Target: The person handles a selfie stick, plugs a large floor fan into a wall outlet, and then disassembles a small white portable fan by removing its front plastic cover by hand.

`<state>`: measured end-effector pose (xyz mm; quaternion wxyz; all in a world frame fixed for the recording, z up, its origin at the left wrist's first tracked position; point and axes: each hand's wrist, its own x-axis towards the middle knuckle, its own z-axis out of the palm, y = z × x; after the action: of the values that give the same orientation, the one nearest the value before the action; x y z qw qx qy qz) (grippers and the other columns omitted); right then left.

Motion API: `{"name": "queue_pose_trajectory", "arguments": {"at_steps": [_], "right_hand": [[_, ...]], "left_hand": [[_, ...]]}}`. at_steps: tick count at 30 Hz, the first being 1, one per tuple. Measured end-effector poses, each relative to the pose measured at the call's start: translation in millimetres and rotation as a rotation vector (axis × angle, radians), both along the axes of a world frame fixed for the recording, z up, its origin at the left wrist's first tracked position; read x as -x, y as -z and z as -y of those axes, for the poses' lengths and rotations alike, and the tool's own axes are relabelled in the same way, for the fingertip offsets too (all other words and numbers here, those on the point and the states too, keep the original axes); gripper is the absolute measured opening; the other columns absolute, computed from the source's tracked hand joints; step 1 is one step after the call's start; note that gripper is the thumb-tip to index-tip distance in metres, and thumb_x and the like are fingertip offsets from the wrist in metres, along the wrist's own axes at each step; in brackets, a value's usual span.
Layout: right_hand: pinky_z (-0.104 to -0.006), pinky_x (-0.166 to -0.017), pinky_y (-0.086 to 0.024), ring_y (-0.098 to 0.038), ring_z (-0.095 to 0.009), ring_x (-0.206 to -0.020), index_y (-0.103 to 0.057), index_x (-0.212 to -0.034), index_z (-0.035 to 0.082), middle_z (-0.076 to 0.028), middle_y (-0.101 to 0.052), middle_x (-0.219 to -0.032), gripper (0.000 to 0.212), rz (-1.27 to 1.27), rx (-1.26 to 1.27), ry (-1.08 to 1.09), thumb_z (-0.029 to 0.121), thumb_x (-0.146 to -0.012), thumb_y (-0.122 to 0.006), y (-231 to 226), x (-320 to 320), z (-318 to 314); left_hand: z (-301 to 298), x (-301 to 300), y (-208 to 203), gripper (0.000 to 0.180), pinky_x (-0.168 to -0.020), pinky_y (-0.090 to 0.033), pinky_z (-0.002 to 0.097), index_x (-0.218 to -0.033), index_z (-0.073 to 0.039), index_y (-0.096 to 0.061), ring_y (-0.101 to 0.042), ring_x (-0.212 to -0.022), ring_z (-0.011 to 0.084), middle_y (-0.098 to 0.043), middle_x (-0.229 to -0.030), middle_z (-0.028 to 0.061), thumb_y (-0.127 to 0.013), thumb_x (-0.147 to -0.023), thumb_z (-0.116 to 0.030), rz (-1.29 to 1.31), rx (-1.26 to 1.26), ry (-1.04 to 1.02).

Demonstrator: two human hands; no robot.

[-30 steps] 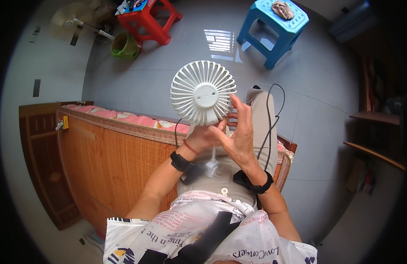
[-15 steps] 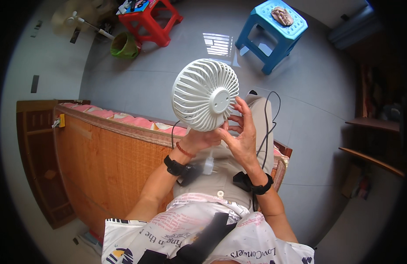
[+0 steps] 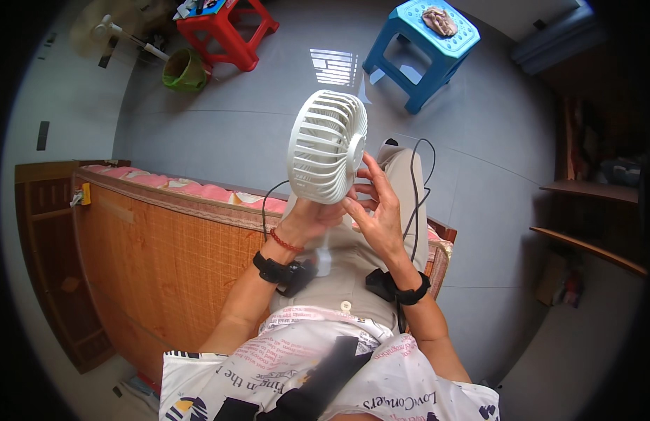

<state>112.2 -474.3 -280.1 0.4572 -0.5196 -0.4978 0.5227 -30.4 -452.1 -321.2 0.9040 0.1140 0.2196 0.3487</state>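
A small white fan [image 3: 323, 147] with a ribbed cage is held up in front of me, over my lap. My left hand [image 3: 312, 219] is closed around its lower part, which the fingers hide. Beside the fan's round back hub, my right hand [image 3: 378, 214] has its fingers spread and slightly bent. Its thumb and fingertips come close to the cage's lower right edge; whether they touch it I cannot tell. A pale translucent piece [image 3: 323, 261] lies blurred on my lap below the left hand.
I sit on a bed with a woven mat [image 3: 163, 245] and pink bedding [image 3: 191, 188]. A blue stool [image 3: 437, 59] holds a crumpled brown item. Further left stand a red stool [image 3: 230, 35], a green bin [image 3: 184, 70] and a pedestal fan [image 3: 107, 31]. Black cables [image 3: 418, 203] run along my leg.
The fan has turned, so its cage now shows more from the side and its hub faces right. My right hand stays close to the fan's back, fingers still spread.
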Motion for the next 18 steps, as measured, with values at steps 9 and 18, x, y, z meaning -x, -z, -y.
{"name": "queue_pose_trajectory", "arguments": {"at_steps": [9,18], "right_hand": [[-0.0275,-0.074,-0.049,-0.050,-0.016,-0.095,-0.044,-0.124,0.003,-0.009,-0.044,-0.106,0.050,-0.067,-0.105,0.100,0.007,-0.077,-0.058,-4.8,-11.1,-15.9],[-0.0231,-0.069,-0.047,-0.053,-0.013,-0.088,-0.047,-0.119,0.000,-0.007,-0.048,-0.097,0.042,-0.114,-0.114,0.076,0.009,-0.079,-0.059,1.7,-15.2,-20.4]], "left_hand": [[7.3,-5.1,-4.3,0.037,-0.034,-0.017,0.0183,-0.083,-0.003,-0.057,-0.023,-0.036,0.0031,-0.030,-0.045,-0.0061,-0.042,-0.090,-0.036,-0.273,-0.044,0.017],[11.2,-8.8,-11.0,0.036,-0.036,-0.016,0.0192,-0.082,-0.004,-0.058,-0.022,-0.037,0.0032,-0.028,-0.044,-0.0069,-0.043,-0.089,-0.036,-0.382,0.032,-0.047]]}}
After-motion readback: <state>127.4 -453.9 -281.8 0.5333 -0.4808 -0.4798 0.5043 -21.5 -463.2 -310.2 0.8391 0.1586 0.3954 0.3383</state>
